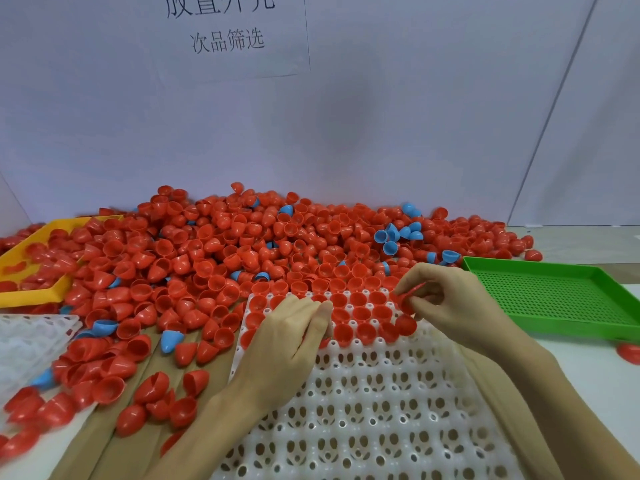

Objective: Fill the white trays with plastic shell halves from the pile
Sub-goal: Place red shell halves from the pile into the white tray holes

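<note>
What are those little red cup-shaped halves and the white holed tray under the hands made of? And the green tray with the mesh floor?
The red cup-shaped shell halves look like thin glossy moulded plastic: light glints on their curves. The white holed tray seems a paler, slightly translucent plastic with moulded sockets. The green mesh-floored tray looks like rigid matte plastic, its floor a regular moulded grid.

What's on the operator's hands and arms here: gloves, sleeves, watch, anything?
Nothing worn that shows. The left hand and right hand are both bare, no gloves, no rings visible. Both forearms are bare down to the bottom edge of the frame: no sleeves, watch, wristband or markings in view.
</note>
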Motion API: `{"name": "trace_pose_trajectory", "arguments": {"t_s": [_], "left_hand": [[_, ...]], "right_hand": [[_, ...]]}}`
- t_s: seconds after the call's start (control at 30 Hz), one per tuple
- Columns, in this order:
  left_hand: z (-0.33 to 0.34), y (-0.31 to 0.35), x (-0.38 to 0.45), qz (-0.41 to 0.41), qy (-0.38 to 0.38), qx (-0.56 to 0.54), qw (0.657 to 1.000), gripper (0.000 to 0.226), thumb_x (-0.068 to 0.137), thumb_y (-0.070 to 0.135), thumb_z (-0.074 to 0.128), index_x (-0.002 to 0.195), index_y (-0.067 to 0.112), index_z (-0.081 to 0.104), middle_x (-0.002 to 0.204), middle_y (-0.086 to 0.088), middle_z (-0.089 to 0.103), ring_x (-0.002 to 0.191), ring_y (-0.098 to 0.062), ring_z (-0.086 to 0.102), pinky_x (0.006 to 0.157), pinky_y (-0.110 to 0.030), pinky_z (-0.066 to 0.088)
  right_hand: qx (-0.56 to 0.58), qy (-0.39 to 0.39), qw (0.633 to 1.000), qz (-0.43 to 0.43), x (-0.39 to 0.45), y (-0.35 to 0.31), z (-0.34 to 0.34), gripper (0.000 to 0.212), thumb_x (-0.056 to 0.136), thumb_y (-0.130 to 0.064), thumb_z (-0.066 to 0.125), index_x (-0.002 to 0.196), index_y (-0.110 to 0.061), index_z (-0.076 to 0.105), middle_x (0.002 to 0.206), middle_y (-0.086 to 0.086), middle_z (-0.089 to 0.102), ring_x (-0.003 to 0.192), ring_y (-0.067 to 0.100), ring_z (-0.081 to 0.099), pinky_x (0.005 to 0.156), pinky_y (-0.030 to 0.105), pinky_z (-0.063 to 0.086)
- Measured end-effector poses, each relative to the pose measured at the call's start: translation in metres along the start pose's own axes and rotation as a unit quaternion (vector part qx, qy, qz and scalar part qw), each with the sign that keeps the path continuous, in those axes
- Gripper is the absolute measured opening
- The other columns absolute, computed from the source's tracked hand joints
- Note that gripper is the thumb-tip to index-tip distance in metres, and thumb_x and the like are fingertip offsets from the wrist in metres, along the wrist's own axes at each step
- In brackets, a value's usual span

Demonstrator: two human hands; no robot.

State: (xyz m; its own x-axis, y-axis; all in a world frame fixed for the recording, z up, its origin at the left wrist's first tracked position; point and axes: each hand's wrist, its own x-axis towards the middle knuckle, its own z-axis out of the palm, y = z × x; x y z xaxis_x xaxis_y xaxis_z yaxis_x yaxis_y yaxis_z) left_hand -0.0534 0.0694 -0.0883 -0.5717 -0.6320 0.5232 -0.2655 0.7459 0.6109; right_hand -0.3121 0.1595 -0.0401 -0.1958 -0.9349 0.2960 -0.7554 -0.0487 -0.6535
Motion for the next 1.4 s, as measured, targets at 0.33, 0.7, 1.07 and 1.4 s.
{"name": "trace_pose_trajectory", "arguments": {"t_s": [0.33, 0.7, 1.07, 1.4], "left_hand": [[-0.002, 0.004, 0.0, 0.009, -0.035, 0.045, 0.998, 0.058, 0.111, 0.049, 0.028, 0.073, 0.021, 0.062, 0.073, 0.009, 0.058, 0.082, -0.017, 0.057, 0.082, -0.032, 0.046], [-0.002, 0.005, 0.0, 0.033, -0.044, 0.087, 0.995, 0.052, 0.112, 0.045, 0.035, 0.075, 0.019, 0.061, 0.074, 0.01, 0.054, 0.08, -0.014, 0.053, 0.079, -0.033, 0.047], [-0.009, 0.009, 0.05, -0.091, -0.094, -0.01, 0.991, 0.035, 0.108, 0.036, 0.055, 0.079, 0.026, 0.073, 0.076, 0.006, 0.073, 0.059, -0.006, 0.062, 0.063, -0.017, 0.05], [0.018, -0.04, 0.158, -0.072, -0.174, 0.143, 0.972, 0.015, 0.096, 0.025, 0.072, 0.11, 0.019, 0.072, 0.108, 0.008, 0.07, 0.097, -0.006, 0.063, 0.087, -0.026, 0.053]], "right_hand": [[-0.063, -0.01, 0.998, 0.019, 0.002, 0.01, 0.008, 0.021, 0.095, -0.011, 0.074, 0.108, -0.027, 0.078, 0.098, -0.015, 0.069, 0.087, -0.002, 0.065, 0.075, 0.009, 0.051], [-0.09, -0.007, 0.995, 0.03, 0.001, 0.008, 0.013, 0.012, 0.098, -0.019, 0.071, 0.102, -0.029, 0.077, 0.097, -0.01, 0.061, 0.083, 0.004, 0.061, 0.072, 0.011, 0.047], [-0.122, -0.032, 0.992, -0.023, -0.001, 0.0, 0.035, 0.015, 0.099, -0.042, 0.067, 0.113, -0.035, 0.068, 0.09, -0.013, 0.057, 0.082, 0.002, 0.054, 0.069, 0.02, 0.043], [-0.15, -0.025, 0.986, -0.065, -0.003, 0.001, 0.041, 0.026, 0.106, -0.043, 0.055, 0.129, -0.032, 0.059, 0.086, -0.026, 0.041, 0.08, -0.012, 0.041, 0.071, 0.011, 0.036]]}}
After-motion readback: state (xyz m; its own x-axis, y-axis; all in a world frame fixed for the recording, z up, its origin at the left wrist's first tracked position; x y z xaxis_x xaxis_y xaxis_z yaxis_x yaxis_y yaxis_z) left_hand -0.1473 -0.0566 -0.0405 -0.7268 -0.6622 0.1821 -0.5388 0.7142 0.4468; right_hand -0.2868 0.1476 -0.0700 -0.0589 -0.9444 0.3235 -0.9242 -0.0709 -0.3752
